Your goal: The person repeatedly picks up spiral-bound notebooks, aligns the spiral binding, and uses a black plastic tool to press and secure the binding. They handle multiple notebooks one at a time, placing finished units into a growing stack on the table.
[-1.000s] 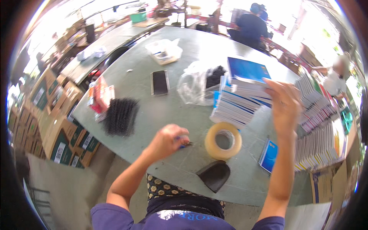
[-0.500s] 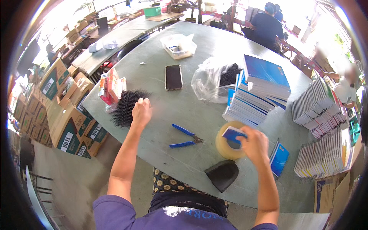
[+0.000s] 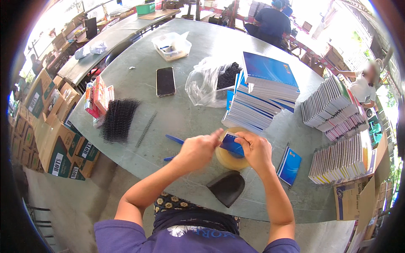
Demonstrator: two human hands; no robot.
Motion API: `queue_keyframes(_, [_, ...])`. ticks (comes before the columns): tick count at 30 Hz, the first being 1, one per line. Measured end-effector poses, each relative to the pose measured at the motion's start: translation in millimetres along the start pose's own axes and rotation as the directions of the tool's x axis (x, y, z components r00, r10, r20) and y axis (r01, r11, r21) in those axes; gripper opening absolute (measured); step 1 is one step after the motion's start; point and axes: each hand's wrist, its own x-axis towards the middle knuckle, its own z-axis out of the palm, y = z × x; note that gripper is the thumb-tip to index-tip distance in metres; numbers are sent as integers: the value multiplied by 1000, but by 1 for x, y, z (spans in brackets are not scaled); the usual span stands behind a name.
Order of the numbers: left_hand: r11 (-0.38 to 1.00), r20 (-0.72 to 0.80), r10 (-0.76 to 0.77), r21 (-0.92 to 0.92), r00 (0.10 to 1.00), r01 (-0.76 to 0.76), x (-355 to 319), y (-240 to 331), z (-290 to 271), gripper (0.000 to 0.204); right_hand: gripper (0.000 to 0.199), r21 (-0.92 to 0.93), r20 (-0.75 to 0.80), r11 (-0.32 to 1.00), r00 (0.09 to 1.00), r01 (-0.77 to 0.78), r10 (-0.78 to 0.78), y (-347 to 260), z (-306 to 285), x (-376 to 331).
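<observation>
Above a thick, yellowish roll of translucent tape (image 3: 231,163) on the grey-green surface (image 3: 177,116), the right hand (image 3: 258,152) has its grip closed on a small blue-covered booklet (image 3: 232,146), whose right end the fingers hide. The left hand (image 3: 198,152) is just beside the booklet's left edge, its fingertips blurred, so I cannot tell whether its grip holds anything. It hides the head of a blue-handled hand tool (image 3: 174,138), and the booklet covers part of the tape.

Glossy paper booklet (image 3: 231,146), crinkled plastic bag (image 3: 201,92), smooth tape roll (image 3: 231,163), matt cardboard boxes (image 3: 49,135)
</observation>
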Motion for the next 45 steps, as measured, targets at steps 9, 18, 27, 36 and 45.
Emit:
queue_keyframes(9, [915, -257, -10, -392, 966, -95, 4, 14, -12, 15, 17, 17, 49, 1000, 999, -16, 16, -3, -5, -2])
queue_keyframes(18, [812, -85, -308, -542, 947, 216, 13, 18, -11, 17, 18, 43, 31, 999, 999, 26, -27, -7, -6, -5])
queue_keyframes(27, [944, -68, 108, -307, 992, -124, 19, -15, -23, 17, 14, -56, -13, 972, 973, 230, -231, -8, 2, -2])
queue_keyframes(36, [965, -194, 84, -229, 977, -128, 23, 3, -37, 24, 16, 86, -73, 971, 973, 223, -217, -13, 11, 3])
queue_keyframes(45, [963, 143, 192, -218, 971, -159, -39, 43, 47, 49, 27, 44, 194, 998, 980, -47, 37, -3, -21, 9])
